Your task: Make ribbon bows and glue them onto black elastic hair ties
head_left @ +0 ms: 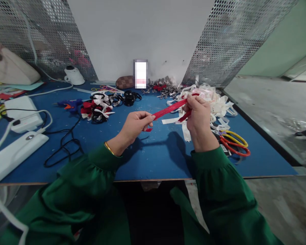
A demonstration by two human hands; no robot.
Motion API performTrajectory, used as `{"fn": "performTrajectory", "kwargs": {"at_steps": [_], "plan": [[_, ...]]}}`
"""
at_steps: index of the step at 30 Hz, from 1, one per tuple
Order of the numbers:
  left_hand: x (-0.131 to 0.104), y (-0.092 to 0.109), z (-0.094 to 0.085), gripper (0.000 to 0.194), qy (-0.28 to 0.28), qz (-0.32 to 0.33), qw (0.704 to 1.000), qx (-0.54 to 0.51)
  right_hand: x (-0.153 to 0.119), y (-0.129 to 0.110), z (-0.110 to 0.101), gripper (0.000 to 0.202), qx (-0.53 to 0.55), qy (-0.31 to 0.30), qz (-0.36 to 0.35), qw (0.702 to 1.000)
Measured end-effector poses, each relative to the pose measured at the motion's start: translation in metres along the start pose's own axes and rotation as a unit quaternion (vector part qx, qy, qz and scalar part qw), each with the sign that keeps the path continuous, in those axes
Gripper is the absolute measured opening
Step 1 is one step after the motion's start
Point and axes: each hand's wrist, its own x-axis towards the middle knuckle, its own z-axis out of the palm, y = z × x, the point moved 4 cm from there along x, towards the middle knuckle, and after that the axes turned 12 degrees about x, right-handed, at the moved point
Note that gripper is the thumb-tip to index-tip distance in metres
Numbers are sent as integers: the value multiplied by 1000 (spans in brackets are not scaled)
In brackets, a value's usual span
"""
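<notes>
A red ribbon (169,109) is stretched between my two hands above the blue table. My left hand (136,126) pinches it between thumb and fingers, and a short red end shows below those fingers. The other stretch of ribbon is gripped by my right hand (199,119), higher and to the right, with a red tail hanging beneath it. Just past my right hand lies a heap of white and cream ribbon pieces (216,102). White strips (172,120) rest on the table under the ribbon.
Red-handled scissors (236,146) lie at the right, and a blue glue gun (72,104) at the left. Red, white and black hair ties (98,107) sit beside it. A white power strip (20,153) and black cable (66,146) occupy the left side. A phone (140,73) stands at the back.
</notes>
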Motion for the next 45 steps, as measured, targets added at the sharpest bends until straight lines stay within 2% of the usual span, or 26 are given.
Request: {"fn": "performTrajectory", "kwargs": {"at_steps": [10, 12, 14, 16, 18, 19, 21, 23, 26, 28, 32, 38, 40, 43, 45], "plan": [[-1, 2, 1, 19, -12, -17, 999, 27, 20, -15, -29, 41, 13, 134, -71, 988], [-1, 1, 0, 19, -12, -16, 1000, 13, 22, -13, -33, 40, 6, 144, -81, 986], [0, -1, 0, 19, -10, -24, 1000, -7, 21, -8, -32, 40, -20, 127, -74, 989], [1, -3, 0, 19, -7, -36, 999, -29, 17, 0, -24, 40, -89, 54, -30, 994], [1, -5, 0, 19, -8, -45, 998, -40, 9, 8, -11, 39, -198, -43, 3, 979], [1, -5, 1, 20, -10, -47, 998, -41, 4, 9, -4, 37, -253, -80, -7, 964], [0, -4, 2, 21, -19, -43, 998, -35, -8, 7, 9, 33, -316, -130, -71, 937], [-2, -2, 4, 21, -34, -30, 999, -25, -20, 8, 24, 35, -293, -202, -84, 931], [-3, 0, 6, 22, -57, -5, 998, -6, -40, 20, 42, 44, -213, -352, 43, 911], [-2, 1, 5, 23, -60, 5, 998, 4, -47, 26, 45, 47, -204, -388, 103, 893], [-1, -1, 3, 20, -37, -9, 999, 1, -43, 26, 38, 40, -224, -326, 102, 913], [-1, -1, 4, 9, -19, -17, 1000, 3, -35, 15, 33, 37, -128, -262, 108, 951], [0, -3, 1, 10, -2, -26, 1000, -12, -29, 11, 28, 37, -89, -224, 112, 964], [2, -6, -2, 16, 10, -37, 999, -26, -19, 3, 20, 35, -56, -165, 76, 982], [2, -6, -3, 20, 12, -35, 999, -23, -15, -1, 16, 34, -50, -155, 66, 984]]}}
